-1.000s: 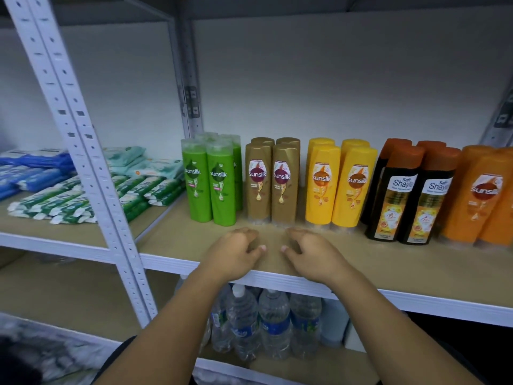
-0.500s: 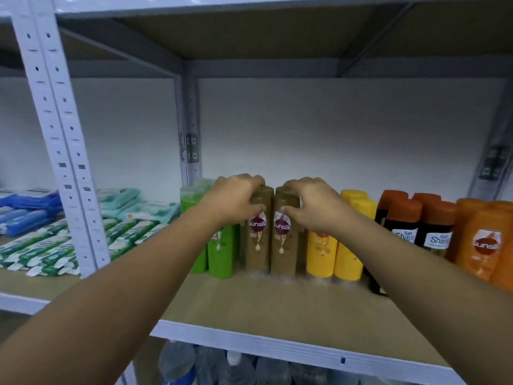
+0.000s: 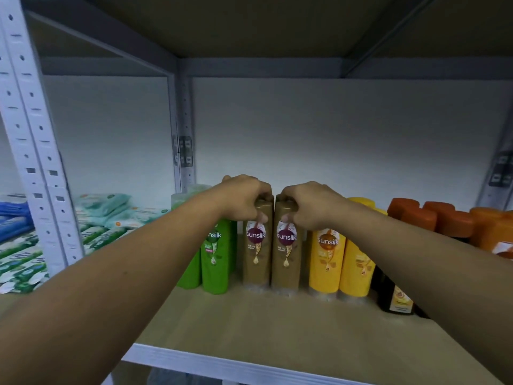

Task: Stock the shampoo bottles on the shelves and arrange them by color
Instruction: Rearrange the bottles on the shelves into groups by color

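My left hand (image 3: 244, 198) and right hand (image 3: 308, 202) each clasp 1 of the brown Sunsilk bottles (image 3: 256, 254) at 12 o'clock; I'd square them upright, green bottles (image 3: 218, 257) at 9, yellow bottles (image 3: 327, 259) at 3

A tan shelf board (image 3: 249, 323) is spanning the lower frame, with upright bottles standing in a row along its back: green bottles (image 3: 218, 262) at centre left, then brown bottles (image 3: 256, 262), yellow bottles (image 3: 327, 265), dark bottles (image 3: 394, 300), and orange bottles (image 3: 494, 232) at the right edge.
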### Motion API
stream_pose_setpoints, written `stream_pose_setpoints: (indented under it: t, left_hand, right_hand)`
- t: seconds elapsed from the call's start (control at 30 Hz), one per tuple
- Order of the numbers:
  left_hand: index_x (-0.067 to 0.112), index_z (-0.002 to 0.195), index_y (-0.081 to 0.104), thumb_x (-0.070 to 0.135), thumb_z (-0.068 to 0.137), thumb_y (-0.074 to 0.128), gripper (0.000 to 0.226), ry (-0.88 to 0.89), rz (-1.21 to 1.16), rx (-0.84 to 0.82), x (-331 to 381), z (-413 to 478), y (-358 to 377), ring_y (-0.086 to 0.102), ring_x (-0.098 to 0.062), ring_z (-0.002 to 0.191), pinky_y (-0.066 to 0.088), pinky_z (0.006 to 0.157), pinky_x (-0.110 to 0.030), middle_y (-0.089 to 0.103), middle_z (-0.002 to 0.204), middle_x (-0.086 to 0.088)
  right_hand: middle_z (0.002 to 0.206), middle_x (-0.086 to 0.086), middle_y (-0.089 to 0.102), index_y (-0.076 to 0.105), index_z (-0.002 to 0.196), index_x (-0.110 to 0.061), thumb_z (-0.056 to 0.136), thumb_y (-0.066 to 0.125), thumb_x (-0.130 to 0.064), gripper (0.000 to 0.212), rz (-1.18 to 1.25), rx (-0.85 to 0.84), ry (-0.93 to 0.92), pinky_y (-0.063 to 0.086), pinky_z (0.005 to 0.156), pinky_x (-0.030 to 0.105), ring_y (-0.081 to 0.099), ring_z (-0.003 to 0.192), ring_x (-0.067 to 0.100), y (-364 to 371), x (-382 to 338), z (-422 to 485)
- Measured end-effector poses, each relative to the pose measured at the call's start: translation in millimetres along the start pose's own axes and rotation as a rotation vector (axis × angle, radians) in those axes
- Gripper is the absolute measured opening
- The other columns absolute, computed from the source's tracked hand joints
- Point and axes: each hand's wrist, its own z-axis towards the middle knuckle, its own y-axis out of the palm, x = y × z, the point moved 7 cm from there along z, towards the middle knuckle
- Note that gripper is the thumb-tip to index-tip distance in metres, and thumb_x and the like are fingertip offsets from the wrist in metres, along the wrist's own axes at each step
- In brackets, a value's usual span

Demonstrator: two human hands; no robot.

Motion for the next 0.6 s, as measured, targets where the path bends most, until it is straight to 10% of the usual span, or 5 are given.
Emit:
stream_pose_setpoints:
  t: [0.6]
  left_hand:
    - [0.034, 0.134, 0.054, 0.057, 0.089, 0.065, 0.052, 0.014, -0.018, 0.000, -23.9, -29.1, -23.8, 0.057, -0.018, 0.115, 0.045, 0.093, -0.039, 0.061, 0.131, 0.006]
  right_hand:
    - [0.128, 0.000, 0.065, 0.053, 0.138, -0.030, 0.092, 0.058, -0.055, 0.054, 0.002, 0.133, -0.090, 0.056, 0.089, 0.041, 0.061, 0.113, 0.023, -21.7, -20.4, -12.0]
